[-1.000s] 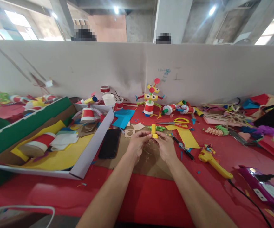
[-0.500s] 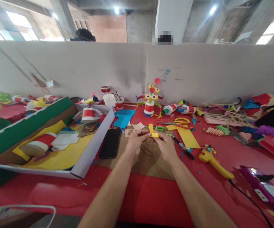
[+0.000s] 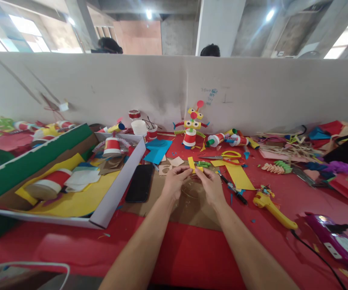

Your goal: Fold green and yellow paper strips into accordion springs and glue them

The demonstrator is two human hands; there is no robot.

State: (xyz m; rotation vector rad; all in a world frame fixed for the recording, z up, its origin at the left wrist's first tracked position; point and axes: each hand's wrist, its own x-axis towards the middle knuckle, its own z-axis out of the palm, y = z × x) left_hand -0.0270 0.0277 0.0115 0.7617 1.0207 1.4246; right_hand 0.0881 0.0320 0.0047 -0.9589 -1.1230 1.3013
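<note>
Between the fingertips of both hands is a small folded yellow paper strip (image 3: 191, 162), one end standing up and the other lying sideways. My left hand (image 3: 175, 179) pinches it from the left. From the right, my right hand (image 3: 210, 183) closes on it with the thumb on top. Both hands are above a brown cardboard sheet (image 3: 189, 213). Just behind the fingers lies a green pleated paper spring (image 3: 203, 164). Small tan card pieces (image 3: 176, 161) rest beyond my left hand. A yellow paper sheet (image 3: 240, 177) and a black pen-like cutter (image 3: 237, 195) lie right of my hands.
A white-walled box (image 3: 119, 185) of paper and cups stands left, beside a black phone (image 3: 139, 183). Behind are a cup figure (image 3: 189, 139) and yellow-handled scissors (image 3: 230, 154). A yellow glue gun (image 3: 276, 211) with a cord and a purple device (image 3: 332, 237) lie right.
My right thumb has come onto the sideways part of the yellow strip, covering more of it. The fingertips of both hands are closer together.
</note>
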